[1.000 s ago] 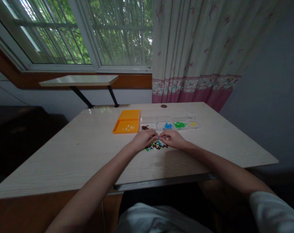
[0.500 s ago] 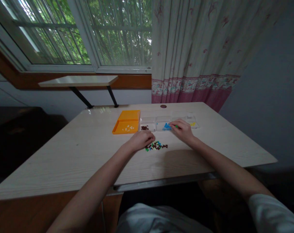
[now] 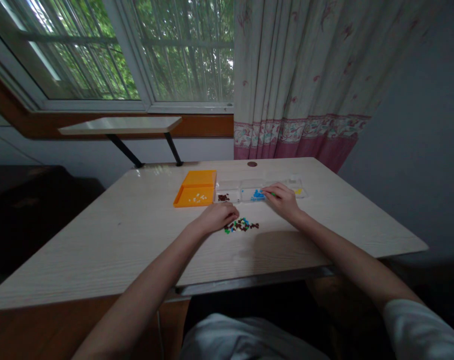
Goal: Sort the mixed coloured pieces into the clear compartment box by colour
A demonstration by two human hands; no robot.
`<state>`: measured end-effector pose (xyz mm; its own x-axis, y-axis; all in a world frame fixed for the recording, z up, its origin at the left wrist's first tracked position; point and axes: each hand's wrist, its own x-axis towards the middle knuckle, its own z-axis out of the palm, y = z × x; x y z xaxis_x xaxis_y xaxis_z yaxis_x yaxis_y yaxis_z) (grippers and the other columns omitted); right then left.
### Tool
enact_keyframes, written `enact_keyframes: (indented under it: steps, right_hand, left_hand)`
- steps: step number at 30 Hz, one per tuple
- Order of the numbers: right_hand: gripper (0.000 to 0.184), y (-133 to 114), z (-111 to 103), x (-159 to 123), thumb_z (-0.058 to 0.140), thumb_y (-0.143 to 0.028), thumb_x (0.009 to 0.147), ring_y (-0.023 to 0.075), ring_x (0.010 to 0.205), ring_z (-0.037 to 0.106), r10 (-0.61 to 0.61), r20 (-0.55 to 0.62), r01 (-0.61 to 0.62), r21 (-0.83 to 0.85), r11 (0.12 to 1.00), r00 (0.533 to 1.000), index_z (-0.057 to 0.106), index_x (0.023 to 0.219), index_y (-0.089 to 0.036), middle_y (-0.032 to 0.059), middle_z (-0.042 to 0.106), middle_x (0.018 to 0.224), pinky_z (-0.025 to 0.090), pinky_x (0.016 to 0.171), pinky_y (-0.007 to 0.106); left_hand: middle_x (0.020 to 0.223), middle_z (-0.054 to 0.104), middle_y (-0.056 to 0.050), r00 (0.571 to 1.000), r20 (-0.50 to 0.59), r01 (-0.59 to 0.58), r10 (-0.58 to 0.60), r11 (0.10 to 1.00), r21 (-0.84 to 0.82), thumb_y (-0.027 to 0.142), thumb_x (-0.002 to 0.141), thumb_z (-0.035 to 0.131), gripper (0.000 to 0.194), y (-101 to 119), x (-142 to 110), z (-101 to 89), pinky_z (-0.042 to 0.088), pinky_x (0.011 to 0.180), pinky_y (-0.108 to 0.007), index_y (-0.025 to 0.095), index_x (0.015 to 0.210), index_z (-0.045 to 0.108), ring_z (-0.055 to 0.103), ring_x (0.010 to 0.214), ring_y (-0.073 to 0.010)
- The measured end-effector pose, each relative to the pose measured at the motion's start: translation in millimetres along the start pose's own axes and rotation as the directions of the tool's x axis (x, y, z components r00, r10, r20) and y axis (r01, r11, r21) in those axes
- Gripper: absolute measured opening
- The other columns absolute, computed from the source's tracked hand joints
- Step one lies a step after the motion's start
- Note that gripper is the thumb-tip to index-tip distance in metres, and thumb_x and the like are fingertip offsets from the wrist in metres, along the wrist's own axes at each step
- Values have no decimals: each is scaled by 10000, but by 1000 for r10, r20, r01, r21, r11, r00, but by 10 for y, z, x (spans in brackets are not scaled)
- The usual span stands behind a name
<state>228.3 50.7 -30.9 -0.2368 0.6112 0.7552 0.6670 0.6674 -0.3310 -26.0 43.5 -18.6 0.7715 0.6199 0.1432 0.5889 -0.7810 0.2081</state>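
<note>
My right hand (image 3: 282,200) is over the clear plastic boxes, its thumb and fingertips pinched together at the edge of the small blue pieces (image 3: 257,194). Whatever sits in that pinch is too small to make out. A bit of green (image 3: 273,194) shows by its fingers. Resting on the table, my left hand (image 3: 222,215) has curled fingers at the left end of a mixed pile of tiny brown, green and blue pieces (image 3: 242,225). What those fingers hold, if anything, is hidden. Small brown pieces (image 3: 223,197) lie in a clear box just beyond my left hand.
An open orange case (image 3: 196,186) with small white pieces (image 3: 198,198) stands left of the clear boxes. Yellow pieces (image 3: 298,191) lie in the right-hand clear box. A raised white shelf (image 3: 125,125) on black legs rises at the back left of the table (image 3: 136,250).
</note>
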Motion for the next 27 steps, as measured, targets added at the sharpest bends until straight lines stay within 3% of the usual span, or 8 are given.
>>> enact_keyframes:
  steps: [11, 19, 27]
  right_hand:
    - [211, 92, 15, 23, 519, -324, 852, 154, 760, 587, 52, -4, -52, -72, 996, 999, 680, 842, -186, 55, 645, 813, 447, 714, 264]
    - [194, 229, 44, 35, 534, -326, 844, 177, 796, 594, 196, 157, -156, -240, 958, 968, 687, 840, -206, 51, 655, 869, 433, 699, 279]
    - [204, 202, 24, 27, 519, -315, 851, 159, 792, 590, 138, 219, -106, -155, 982, 966, 682, 840, -193, 50, 654, 847, 431, 724, 262]
  left_hand:
    - [853, 631, -50, 1000, -5, -20, 20, 999, 32, 273, 883, 412, 235, -27, -2, 26, 405, 704, -227, 174, 880, 625, 569, 793, -149]
    - [866, 636, -55, 1000, 6, -7, 6, 999, 33, 255, 877, 418, 226, -11, -5, 6, 404, 702, -226, 170, 884, 628, 571, 794, -150]
    - [868, 644, -54, 1000, 12, -15, 15, 1000, 10, 251, 868, 434, 223, -13, -9, -6, 412, 717, -223, 171, 883, 642, 574, 802, -148]
